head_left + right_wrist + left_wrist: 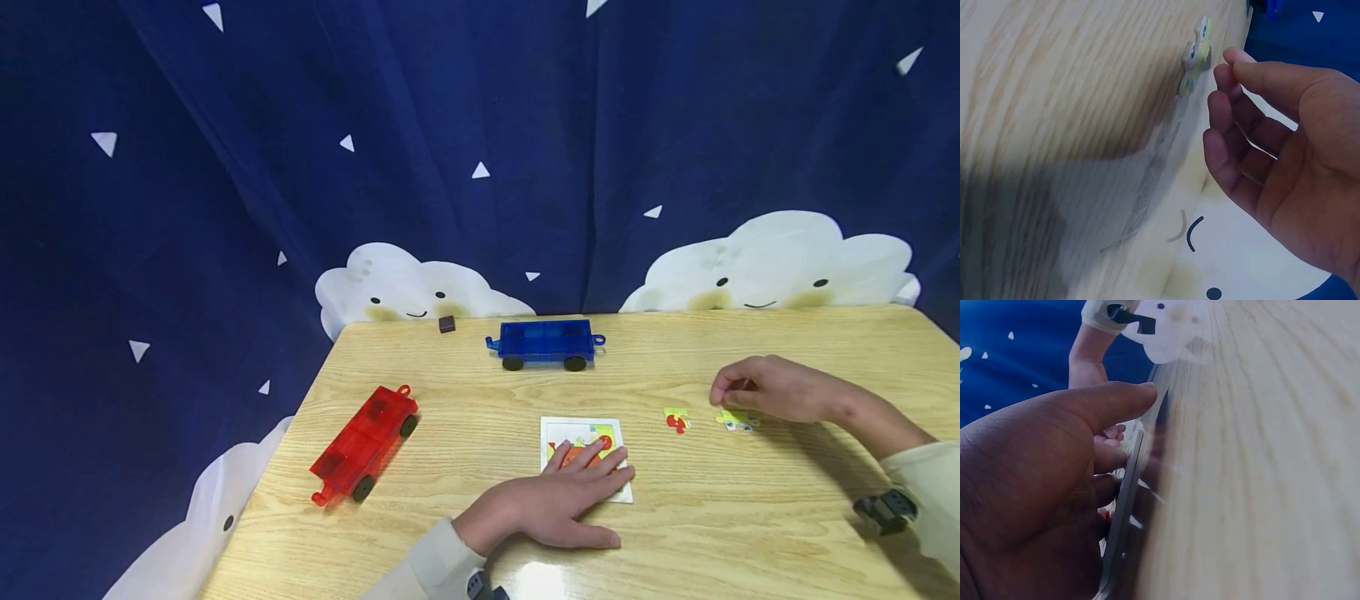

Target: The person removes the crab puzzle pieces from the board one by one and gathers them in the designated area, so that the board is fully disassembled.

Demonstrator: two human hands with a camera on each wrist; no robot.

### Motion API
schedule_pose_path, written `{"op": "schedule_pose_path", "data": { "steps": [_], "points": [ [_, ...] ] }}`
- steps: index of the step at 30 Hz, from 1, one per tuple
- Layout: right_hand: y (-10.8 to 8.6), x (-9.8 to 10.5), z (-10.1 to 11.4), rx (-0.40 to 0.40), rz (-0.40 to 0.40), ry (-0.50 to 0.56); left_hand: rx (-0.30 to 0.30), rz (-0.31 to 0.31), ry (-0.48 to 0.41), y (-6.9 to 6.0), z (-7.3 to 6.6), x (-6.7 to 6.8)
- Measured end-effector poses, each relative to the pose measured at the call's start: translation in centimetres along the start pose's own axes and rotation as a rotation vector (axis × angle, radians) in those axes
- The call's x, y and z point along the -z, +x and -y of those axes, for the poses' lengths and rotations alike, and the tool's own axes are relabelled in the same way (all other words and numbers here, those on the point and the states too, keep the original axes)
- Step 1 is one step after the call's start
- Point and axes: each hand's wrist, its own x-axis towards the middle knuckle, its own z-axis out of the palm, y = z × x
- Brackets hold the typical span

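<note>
A small framed jigsaw puzzle [551, 430] with an orange figure lies on the table. My left hand [566, 504] rests on it with fingers spread, covering much of the picture; its thumb lies beyond the near edge. In the left wrist view, the board's thin edge [1124, 519] runs beneath the fingers. To the right, my right hand [780, 390] hovers with loosely bent fingers beside a yellow-green puzzle piece [735, 422] with eyes printed on it. That piece [1196, 55] appears just past the fingertips in the right wrist view. Left of it lies a red and yellow puzzle piece [677, 420].
A red toy wagon [363, 442] stands at the table's left. Near the back edge are a blue toy wagon [546, 340] and a small dark brown block [447, 324]. A dark blue curtain [450, 100] with clouds and triangles hangs behind the wooden table [750, 517].
</note>
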Motion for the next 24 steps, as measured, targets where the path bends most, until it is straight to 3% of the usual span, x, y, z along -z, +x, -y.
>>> {"op": "schedule_pose_path", "data": {
  "steps": [11,24],
  "points": [
    [1.7,-0.7,2.4,0.111,-0.023,0.060,0.002,0.000,0.017,0.1,0.0,0.0],
    [5.1,-2.9,6.5,0.201,0.069,0.080,0.001,0.004,0.015,0.2,0.0,-0.1]
  ]
}}
